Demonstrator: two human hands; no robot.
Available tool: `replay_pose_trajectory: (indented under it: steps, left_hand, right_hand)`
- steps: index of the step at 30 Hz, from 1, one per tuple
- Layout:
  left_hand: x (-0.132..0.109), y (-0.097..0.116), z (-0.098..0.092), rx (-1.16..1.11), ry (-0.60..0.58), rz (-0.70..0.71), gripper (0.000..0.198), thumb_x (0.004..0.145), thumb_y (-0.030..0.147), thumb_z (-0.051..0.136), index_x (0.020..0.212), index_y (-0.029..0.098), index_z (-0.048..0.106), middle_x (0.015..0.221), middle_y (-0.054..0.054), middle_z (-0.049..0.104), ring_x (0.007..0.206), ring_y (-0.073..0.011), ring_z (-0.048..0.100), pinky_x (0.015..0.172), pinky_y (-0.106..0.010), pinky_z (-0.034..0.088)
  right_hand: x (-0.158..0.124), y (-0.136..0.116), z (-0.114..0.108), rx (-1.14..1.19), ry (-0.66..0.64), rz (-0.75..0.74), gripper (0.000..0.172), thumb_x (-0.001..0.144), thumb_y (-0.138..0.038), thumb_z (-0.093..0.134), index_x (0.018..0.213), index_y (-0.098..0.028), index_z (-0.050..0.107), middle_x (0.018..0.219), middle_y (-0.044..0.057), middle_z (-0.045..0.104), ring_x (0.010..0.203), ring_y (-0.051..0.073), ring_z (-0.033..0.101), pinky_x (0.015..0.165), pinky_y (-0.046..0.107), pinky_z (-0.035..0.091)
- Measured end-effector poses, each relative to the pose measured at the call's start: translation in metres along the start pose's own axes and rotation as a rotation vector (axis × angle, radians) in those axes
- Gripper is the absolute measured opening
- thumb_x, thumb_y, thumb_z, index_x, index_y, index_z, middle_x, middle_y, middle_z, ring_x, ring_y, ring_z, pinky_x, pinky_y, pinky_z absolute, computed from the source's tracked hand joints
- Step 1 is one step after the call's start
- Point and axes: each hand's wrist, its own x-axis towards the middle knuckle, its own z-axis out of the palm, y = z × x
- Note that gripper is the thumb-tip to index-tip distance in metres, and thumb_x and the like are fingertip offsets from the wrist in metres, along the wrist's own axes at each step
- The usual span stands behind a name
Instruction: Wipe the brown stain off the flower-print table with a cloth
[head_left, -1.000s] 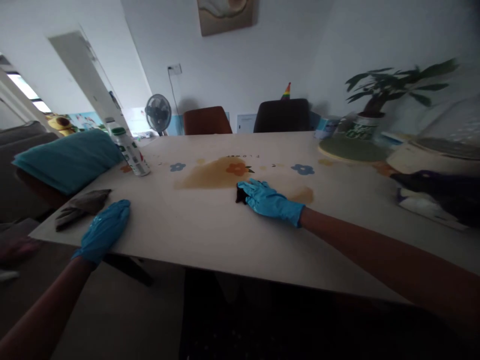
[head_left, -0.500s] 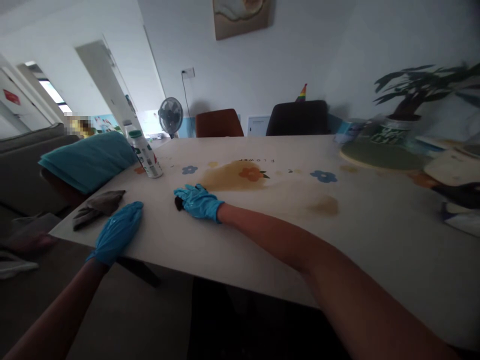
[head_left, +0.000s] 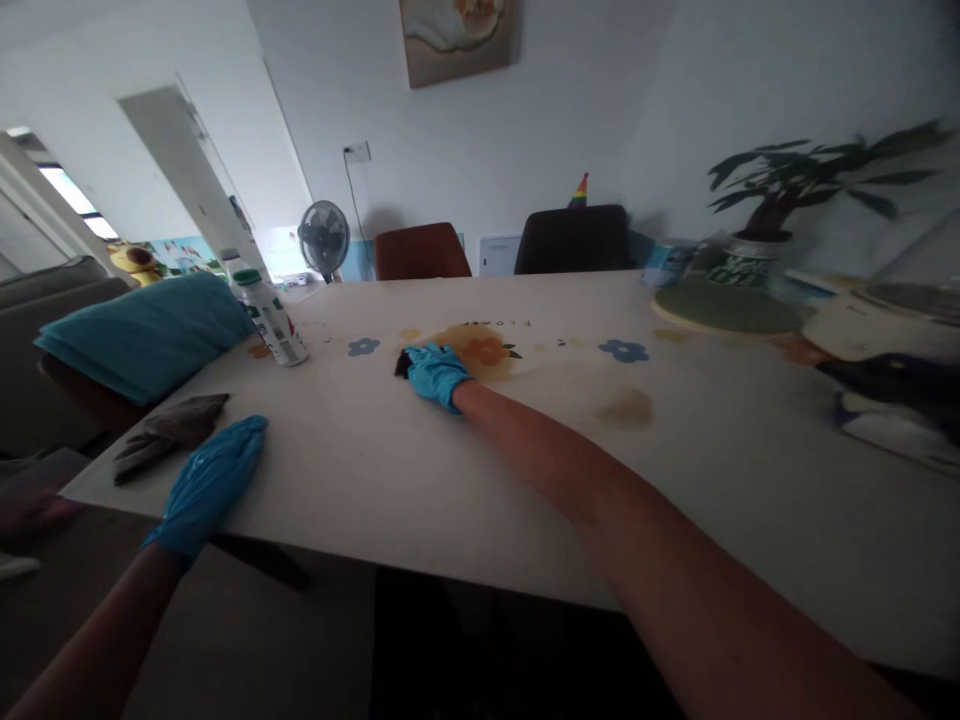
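My right hand (head_left: pixel 435 372), in a blue glove, is stretched far over the white table (head_left: pixel 420 470) and presses a small dark cloth (head_left: pixel 403 364) at the left edge of a yellow-brown stain (head_left: pixel 480 352). A second, smaller stain patch (head_left: pixel 628 407) lies to the right. My left hand (head_left: pixel 214 482), also blue-gloved, lies flat with fingers together on the table's near left edge. A crumpled grey rag (head_left: pixel 169 432) lies just beyond the left hand.
A white spray bottle with a green cap (head_left: pixel 268 320) stands at the far left of the table. A teal cushion (head_left: pixel 142 335) sits beside it. A potted plant (head_left: pixel 757 225), a round green mat (head_left: pixel 724 305) and white appliances stand at the right. Two chairs (head_left: pixel 574 238) line the far side.
My right hand swept the dark cloth left across the stain, then moved farther away to the stain's left edge. The brown patch has shrunk and paled. My left hand stayed put.
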Motion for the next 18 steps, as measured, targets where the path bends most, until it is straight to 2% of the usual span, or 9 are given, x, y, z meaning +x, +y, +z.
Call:
replay_pose_trajectory:
  steps: [4, 6, 11, 15, 18]
  left_hand:
    - [-0.001, 0.004, -0.003, -0.037, -0.028, -0.031, 0.086, 0.111, 0.051, 0.029, 0.166, -0.001, 0.069, 0.17, -0.026, 0.071, 0.164, -0.0393, 0.069, 0.148, -0.058, 0.047]
    - [0.0, 0.007, -0.005, -0.043, -0.029, -0.048, 0.087, 0.111, 0.053, 0.029, 0.165, -0.001, 0.069, 0.17, -0.026, 0.072, 0.163, -0.0382, 0.07, 0.149, -0.055, 0.047]
    - [0.002, 0.01, -0.007, -0.028, -0.063, -0.087, 0.091, 0.11, 0.056, 0.026, 0.167, -0.002, 0.068, 0.174, -0.025, 0.069, 0.166, -0.0377, 0.067, 0.151, -0.053, 0.042]
    - [0.002, 0.008, -0.007, -0.035, -0.07, -0.092, 0.088, 0.109, 0.052, 0.029, 0.166, -0.003, 0.066, 0.174, -0.025, 0.069, 0.166, -0.037, 0.067, 0.151, -0.054, 0.041]
    - [0.0, 0.003, -0.005, -0.052, -0.049, -0.076, 0.085, 0.109, 0.051, 0.03, 0.166, -0.002, 0.066, 0.174, -0.025, 0.069, 0.165, -0.0376, 0.068, 0.15, -0.055, 0.042]
  right_hand:
    - [-0.035, 0.063, -0.023, -0.045, -0.01, 0.146, 0.054, 0.126, -0.037, 0.062, 0.176, -0.018, 0.067, 0.184, 0.021, 0.064, 0.175, 0.042, 0.055, 0.147, 0.072, 0.037]
    - [-0.053, 0.093, -0.036, -0.058, -0.015, 0.217, 0.061, 0.123, -0.03, 0.05, 0.181, -0.014, 0.064, 0.187, 0.023, 0.06, 0.178, 0.044, 0.051, 0.15, 0.07, 0.032]
    - [-0.095, 0.157, -0.066, -0.075, -0.012, 0.382, 0.071, 0.116, -0.032, 0.048, 0.184, -0.016, 0.061, 0.189, 0.02, 0.058, 0.181, 0.043, 0.047, 0.151, 0.069, 0.029]
    - [-0.114, 0.187, -0.081, -0.08, 0.006, 0.488, 0.072, 0.114, -0.033, 0.052, 0.183, -0.015, 0.061, 0.187, 0.022, 0.061, 0.179, 0.044, 0.049, 0.149, 0.067, 0.034]
    - [-0.123, 0.191, -0.084, -0.084, 0.021, 0.513, 0.069, 0.118, -0.029, 0.049, 0.183, -0.01, 0.06, 0.184, 0.028, 0.061, 0.177, 0.046, 0.05, 0.147, 0.066, 0.038]
